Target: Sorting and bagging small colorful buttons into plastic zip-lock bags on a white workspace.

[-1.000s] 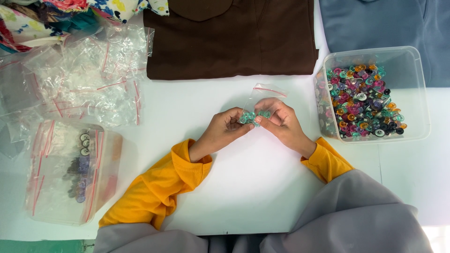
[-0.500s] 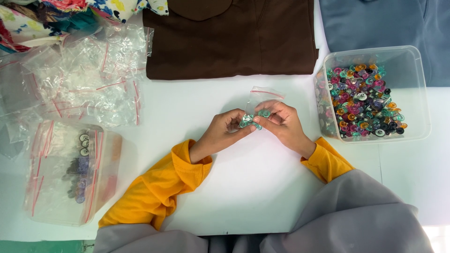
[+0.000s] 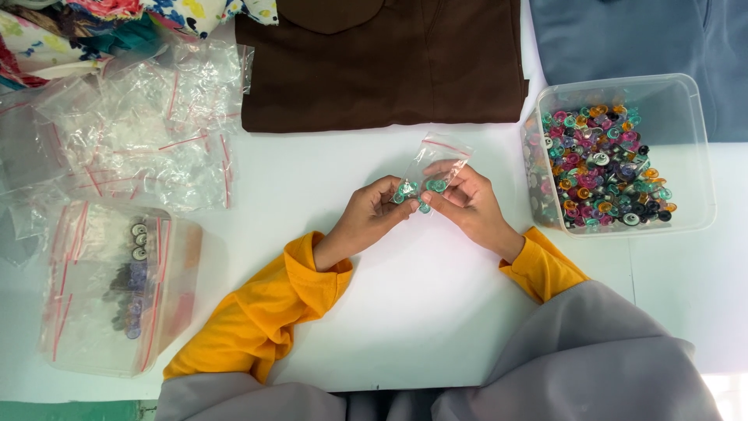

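Observation:
My left hand (image 3: 366,218) and my right hand (image 3: 466,201) meet over the middle of the white table (image 3: 421,312). Between their fingertips is a small clear zip bag (image 3: 433,158) with a red seal strip, its open end pointing up and away from me. A few teal round pieces (image 3: 417,189) sit at the bag's lower end, pinched by both hands. Both sleeves are yellow.
A clear plastic tub (image 3: 686,156) of several colourful round pieces stands at the right. A heap of empty zip bags (image 3: 148,132) lies at the left, with a filled bag pile (image 3: 117,288) below it. Brown folded cloth (image 3: 389,62), blue cloth (image 3: 639,39) and floral fabric (image 3: 93,23) lie at the back.
The small bag now stands up more plainly above the fingers. The hands have stayed in the same place, only the fingers shifting on the teal pieces.

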